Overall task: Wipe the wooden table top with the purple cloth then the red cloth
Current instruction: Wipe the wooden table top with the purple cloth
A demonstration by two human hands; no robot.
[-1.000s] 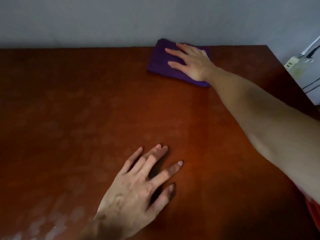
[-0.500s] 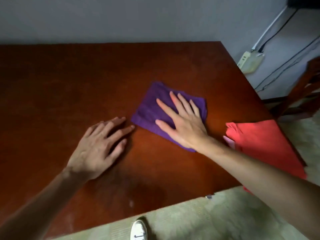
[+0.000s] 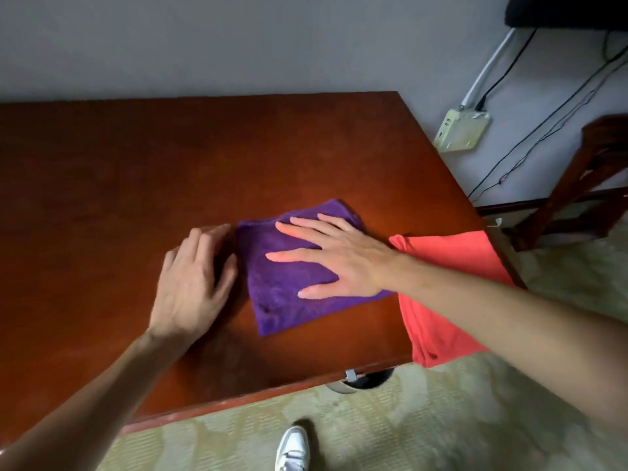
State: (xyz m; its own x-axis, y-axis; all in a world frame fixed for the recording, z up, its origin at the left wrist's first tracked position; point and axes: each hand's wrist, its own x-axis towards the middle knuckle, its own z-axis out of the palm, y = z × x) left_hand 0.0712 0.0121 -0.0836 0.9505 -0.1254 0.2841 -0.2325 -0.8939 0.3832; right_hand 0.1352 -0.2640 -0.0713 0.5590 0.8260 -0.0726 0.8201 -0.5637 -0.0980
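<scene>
Grey wall [image 3: 238, 42] stands behind our wooden table top [image 3: 119, 185], whose reddish-brown surface fills most of the view and runs right up against that wall. Below its near edge we see pale patterned carpet [image 3: 458, 419]. At the far right a dark wooden chair [image 3: 591, 171] stands apart from the table, and above it black cables [image 3: 543, 124] trail down the wall past a cream wall box [image 3: 463, 130].

Our red cloth [image 3: 452, 300] lies at the table's near right corner, partly on the wood and partly hanging over the near edge; our right forearm crosses above it. Just left of it, touching or nearly so where the wrist hides the seam, the purple cloth [image 3: 289, 300] lies folded and flat on the wood, near the front right part of the table.

Our right hand [image 3: 339, 260] presses palm down on the purple cloth, fingers stretched out and spread, gripping nothing. Our left hand [image 3: 193, 283] rests on the bare wood just beside the cloth's left edge, fingers loosely curled downward and held together, with nothing in it; we cannot tell whether its fingertips touch the cloth.

Down by the carpet, one white shoe [image 3: 294, 448] shows at the bottom edge.
</scene>
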